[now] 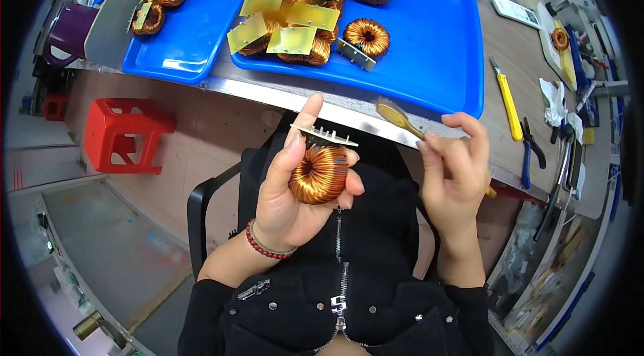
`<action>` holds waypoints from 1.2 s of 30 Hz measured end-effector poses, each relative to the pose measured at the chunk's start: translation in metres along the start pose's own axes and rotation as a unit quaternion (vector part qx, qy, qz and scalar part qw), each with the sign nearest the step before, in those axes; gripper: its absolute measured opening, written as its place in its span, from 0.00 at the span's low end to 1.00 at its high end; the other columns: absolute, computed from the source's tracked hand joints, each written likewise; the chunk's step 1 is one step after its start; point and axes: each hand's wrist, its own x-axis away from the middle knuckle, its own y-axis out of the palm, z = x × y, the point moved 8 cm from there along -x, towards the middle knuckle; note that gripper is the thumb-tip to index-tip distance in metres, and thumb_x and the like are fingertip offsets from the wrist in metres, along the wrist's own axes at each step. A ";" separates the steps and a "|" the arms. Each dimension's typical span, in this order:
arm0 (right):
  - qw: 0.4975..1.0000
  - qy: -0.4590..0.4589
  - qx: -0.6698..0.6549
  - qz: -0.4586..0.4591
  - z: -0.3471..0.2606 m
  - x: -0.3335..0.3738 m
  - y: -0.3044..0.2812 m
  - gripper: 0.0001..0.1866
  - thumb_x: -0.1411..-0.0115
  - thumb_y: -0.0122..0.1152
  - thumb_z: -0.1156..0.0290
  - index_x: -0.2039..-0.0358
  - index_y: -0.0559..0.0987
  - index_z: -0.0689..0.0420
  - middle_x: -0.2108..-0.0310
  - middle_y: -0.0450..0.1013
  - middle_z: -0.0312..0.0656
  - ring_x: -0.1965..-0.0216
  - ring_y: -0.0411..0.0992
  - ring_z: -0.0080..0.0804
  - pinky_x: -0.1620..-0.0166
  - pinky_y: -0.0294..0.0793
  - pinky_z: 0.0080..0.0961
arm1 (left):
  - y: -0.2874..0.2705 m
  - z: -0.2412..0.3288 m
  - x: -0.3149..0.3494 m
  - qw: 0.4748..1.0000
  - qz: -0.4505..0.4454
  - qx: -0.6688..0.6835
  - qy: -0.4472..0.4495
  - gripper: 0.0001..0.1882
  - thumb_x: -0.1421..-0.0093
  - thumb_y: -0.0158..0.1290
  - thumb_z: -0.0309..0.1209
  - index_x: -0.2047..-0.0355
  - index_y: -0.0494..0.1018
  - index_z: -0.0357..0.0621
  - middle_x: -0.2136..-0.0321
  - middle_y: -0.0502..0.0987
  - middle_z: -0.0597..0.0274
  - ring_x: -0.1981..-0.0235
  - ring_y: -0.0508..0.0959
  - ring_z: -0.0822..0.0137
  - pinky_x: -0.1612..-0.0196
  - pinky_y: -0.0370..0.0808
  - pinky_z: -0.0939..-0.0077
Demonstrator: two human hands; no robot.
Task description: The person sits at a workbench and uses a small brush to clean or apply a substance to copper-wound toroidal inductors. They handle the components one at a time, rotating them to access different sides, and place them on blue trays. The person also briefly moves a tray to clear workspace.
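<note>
My left hand (276, 205) is closed around a copper-wound toroidal coil (318, 176). A small board (325, 136) with a row of metal pins sits on the coil's far side, and my left index finger reaches up past it. In my right hand (460, 171), a thin yellowish-brown tool with a flat oval head (393, 114) is pinched between thumb and fingers. It looks like a small brush, but its exact kind is unclear. The oval head points left, apart from the coil, near the table's front edge.
A blue tray (429, 64) holds several coils with yellow-green boards; one coil (368, 36) lies apart there. Another blue tray (174, 54) stands left. A yellow utility knife (508, 104), blue-handled pliers (528, 155) and a white calculator-like device (515, 11) lie right. A red stool (124, 134) stands left.
</note>
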 end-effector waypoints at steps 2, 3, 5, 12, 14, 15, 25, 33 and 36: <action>0.987 0.039 -0.149 0.036 0.018 0.007 0.001 0.10 0.56 0.65 0.78 0.71 0.75 0.60 0.62 0.66 0.43 0.77 0.66 0.21 0.78 0.64 0.15 | -0.005 -0.003 0.002 0.997 0.069 0.017 -0.023 0.24 0.35 0.33 0.43 0.40 0.47 0.55 0.64 0.74 0.47 0.69 0.77 0.54 0.69 0.75 0.69; 0.976 0.051 -0.211 0.021 0.018 0.008 0.004 0.13 0.56 0.66 0.78 0.68 0.74 0.60 0.61 0.65 0.42 0.76 0.65 0.19 0.77 0.63 0.14 | -0.005 -0.006 0.002 0.996 0.073 0.043 -0.032 0.24 0.35 0.32 0.43 0.41 0.48 0.54 0.64 0.74 0.47 0.69 0.77 0.54 0.69 0.75 0.69; 0.935 0.095 -0.341 -0.029 0.010 0.006 0.016 0.23 0.58 0.68 0.77 0.60 0.71 0.60 0.59 0.64 0.40 0.74 0.63 0.17 0.74 0.61 0.11 | -0.006 -0.014 0.002 0.991 0.079 0.096 -0.049 0.22 0.35 0.32 0.44 0.43 0.50 0.54 0.64 0.74 0.47 0.69 0.77 0.55 0.69 0.74 0.69; 0.958 -0.013 -0.261 -0.117 -0.046 -0.013 0.042 0.37 0.69 0.74 0.70 0.54 0.70 0.61 0.61 0.68 0.43 0.67 0.71 0.29 0.68 0.73 0.24 | -0.005 -0.023 -0.001 0.991 0.103 0.026 -0.076 0.28 0.37 0.31 0.52 0.59 0.70 0.41 0.66 0.74 0.60 0.64 0.71 0.66 0.60 0.68 0.73; 0.941 0.017 -0.319 -0.110 -0.042 -0.013 0.045 0.36 0.68 0.74 0.70 0.55 0.70 0.62 0.62 0.68 0.43 0.67 0.71 0.27 0.67 0.73 0.22 | -0.006 -0.020 0.002 0.989 0.128 -0.026 -0.065 0.32 0.37 0.27 0.55 0.53 0.65 0.39 0.62 0.71 0.61 0.64 0.70 0.68 0.59 0.67 0.75; 0.931 0.032 -0.349 -0.107 -0.039 -0.013 0.047 0.36 0.68 0.74 0.69 0.55 0.70 0.63 0.62 0.68 0.43 0.67 0.71 0.27 0.67 0.72 0.21 | -0.006 -0.017 0.004 0.988 0.120 -0.087 -0.037 0.35 0.40 0.27 0.59 0.53 0.65 0.40 0.60 0.69 0.61 0.62 0.70 0.67 0.58 0.66 0.74; 0.547 0.325 -0.740 -0.218 -0.039 0.020 0.098 0.29 0.55 0.67 0.71 0.52 0.67 0.64 0.68 0.66 0.31 0.76 0.59 0.10 0.72 0.58 0.09 | 0.007 0.031 0.015 0.748 0.017 -0.580 0.322 0.43 0.62 0.67 0.29 0.52 0.50 0.45 0.50 0.55 0.50 0.46 0.60 0.60 0.45 0.59 0.66; 0.685 0.212 -0.650 -0.251 -0.030 0.016 0.086 0.27 0.42 0.55 0.61 0.47 0.63 0.64 0.58 0.67 0.37 0.67 0.63 0.17 0.61 0.63 0.14 | 0.024 0.044 0.026 0.722 -0.031 -0.569 0.393 0.25 0.55 0.62 0.24 0.60 0.60 0.42 0.57 0.70 0.48 0.50 0.69 0.53 0.43 0.62 0.53; 0.918 0.050 -0.383 -0.093 -0.021 -0.011 0.034 0.22 0.38 0.45 0.59 0.50 0.69 0.63 0.57 0.66 0.45 0.62 0.66 0.27 0.58 0.65 0.23 | 0.024 0.049 0.026 0.734 -0.043 -0.552 0.393 0.24 0.55 0.62 0.23 0.61 0.61 0.42 0.58 0.71 0.47 0.51 0.70 0.54 0.43 0.61 0.51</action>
